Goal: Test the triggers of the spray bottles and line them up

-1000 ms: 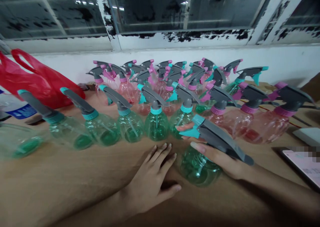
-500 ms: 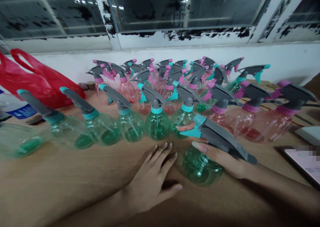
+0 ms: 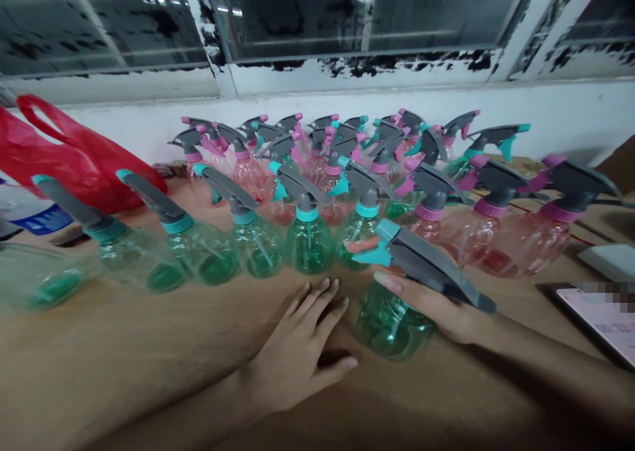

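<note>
My right hand [image 3: 436,305] is wrapped around the neck of a green spray bottle [image 3: 391,328] with a grey and turquoise trigger head. The bottle is at the front, its base close to or on the wooden table [image 3: 163,365]; which one I cannot tell. My left hand [image 3: 302,352] lies flat on the table just left of that bottle, fingers spread, holding nothing. Beyond both hands runs a front row of spray bottles: green ones, such as the green bottle [image 3: 310,243] in the middle, and pink ones like the pink bottle [image 3: 526,243] on the right.
More pink and green spray bottles [image 3: 251,176] crowd behind the front row, near the white wall [image 3: 149,130]. A red plastic bag [image 3: 99,166] sits at the back left. On the right lie a phone [image 3: 595,319] and a white box-like object [image 3: 610,262].
The view has shifted slightly, so everything appears a little further left and up. Both hands keep their places, and the right still grips the same spray bottle.
</note>
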A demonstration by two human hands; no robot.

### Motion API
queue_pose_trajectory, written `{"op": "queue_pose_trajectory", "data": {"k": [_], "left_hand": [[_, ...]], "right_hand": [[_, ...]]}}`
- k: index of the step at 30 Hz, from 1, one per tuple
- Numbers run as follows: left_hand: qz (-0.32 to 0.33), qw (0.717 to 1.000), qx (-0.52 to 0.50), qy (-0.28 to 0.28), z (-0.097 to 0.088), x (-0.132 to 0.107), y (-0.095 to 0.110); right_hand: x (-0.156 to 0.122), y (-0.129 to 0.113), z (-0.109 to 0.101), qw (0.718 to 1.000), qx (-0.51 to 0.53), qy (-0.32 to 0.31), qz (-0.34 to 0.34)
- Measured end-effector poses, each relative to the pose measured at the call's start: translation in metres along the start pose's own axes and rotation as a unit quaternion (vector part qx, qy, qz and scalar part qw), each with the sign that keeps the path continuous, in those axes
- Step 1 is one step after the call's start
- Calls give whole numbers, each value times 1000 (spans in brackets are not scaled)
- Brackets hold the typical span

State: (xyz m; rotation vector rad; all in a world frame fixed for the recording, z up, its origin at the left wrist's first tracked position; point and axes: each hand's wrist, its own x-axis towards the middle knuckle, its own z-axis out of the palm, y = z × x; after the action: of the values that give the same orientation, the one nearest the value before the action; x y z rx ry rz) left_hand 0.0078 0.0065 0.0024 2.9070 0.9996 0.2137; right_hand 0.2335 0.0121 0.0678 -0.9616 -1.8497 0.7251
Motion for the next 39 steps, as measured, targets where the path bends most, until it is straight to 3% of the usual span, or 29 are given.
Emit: {"op": "queue_pose_trajectory", "data": {"k": [22, 30, 39], "left_hand": [[-4, 1000, 3, -10, 0, -1, 0], [-4, 1000, -9, -1, 2, 0, -2], [-2, 1000, -1, 6, 0, -1, 0]], "right_hand": [[-2, 0, 1, 997, 59, -21, 37], [-8, 14, -1, 998, 40, -23, 33], [-3, 3, 2, 995, 86, -26, 30]]}}
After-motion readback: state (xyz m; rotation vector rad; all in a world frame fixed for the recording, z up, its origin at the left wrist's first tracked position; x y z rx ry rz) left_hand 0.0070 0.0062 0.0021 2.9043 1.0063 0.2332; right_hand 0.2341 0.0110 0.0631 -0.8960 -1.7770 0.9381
